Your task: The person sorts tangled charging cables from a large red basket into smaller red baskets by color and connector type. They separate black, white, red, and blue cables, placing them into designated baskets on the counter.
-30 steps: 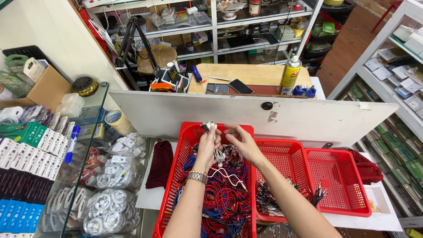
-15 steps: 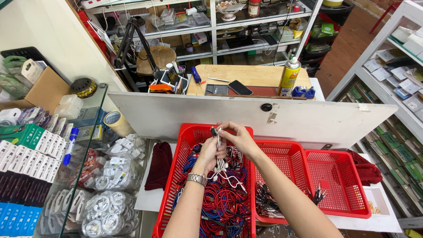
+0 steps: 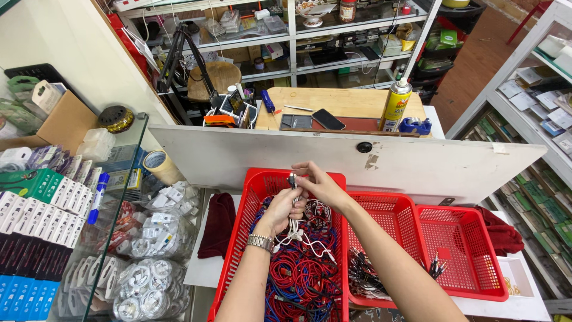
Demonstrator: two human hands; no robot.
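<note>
- A small bundle of white cables (image 3: 294,223) is being held upright in the left hand (image 3: 280,210), whose fingers are clenched around the middle of the bundle so that the strands are kept together instead of spreading.
- The upper ends of the bundle, with their dark plugs (image 3: 292,180), are being pinched by the right hand (image 3: 319,188); its fingers are closed on the tips, apparently so that the ends are lined up, though the exact grip is being hidden by the fingers themselves.
- The white cables are being held directly above the left red basket (image 3: 253,197), so the loose tails are hanging down into it and are touching the heap below rather than trailing over the table (image 3: 205,271).
- That basket is being filled by a tangle of red and blue cables (image 3: 298,277), kept apart from the other kinds by the basket walls.
- The middle red basket (image 3: 387,209) is being used for a smaller pile of short dark-ended leads (image 3: 363,277), lying at its near end.
- The right red basket (image 3: 471,238) is being left almost bare, with only a few short leads at its left edge.
- The three baskets are being kept side by side, touching, so each is within reach of both hands.
- A white board (image 3: 417,164) is standing behind the baskets, closing them off from the wooden bench beyond.
- A wristwatch (image 3: 260,241) is being worn on the left wrist.
</note>
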